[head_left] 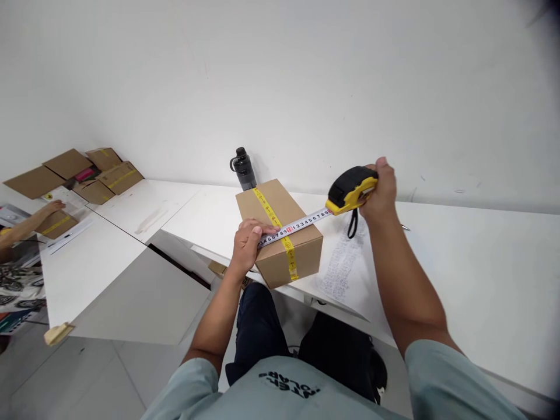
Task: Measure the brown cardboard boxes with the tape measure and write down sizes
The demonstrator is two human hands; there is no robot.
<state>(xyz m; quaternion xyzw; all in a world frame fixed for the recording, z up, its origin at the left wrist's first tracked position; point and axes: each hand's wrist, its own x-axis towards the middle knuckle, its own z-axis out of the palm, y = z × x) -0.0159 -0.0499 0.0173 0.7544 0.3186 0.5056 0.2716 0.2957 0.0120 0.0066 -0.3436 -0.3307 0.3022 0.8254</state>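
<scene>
A brown cardboard box with a yellow tape strip sits at the table's front edge. Across its top runs the white, numbered blade of a tape measure. My right hand is wrapped round the tape measure's black and yellow case, held up past the box's right side, a black strap hanging from it. At the box's left edge my left hand is closed on the blade's end, fingers lying over the box top. The very tip of the blade is hidden by that hand.
Behind the box stands a dark water bottle. A handwritten sheet lies to its right, with a pen beyond my right forearm. At far left are several cardboard boxes and another person's hand on a small box.
</scene>
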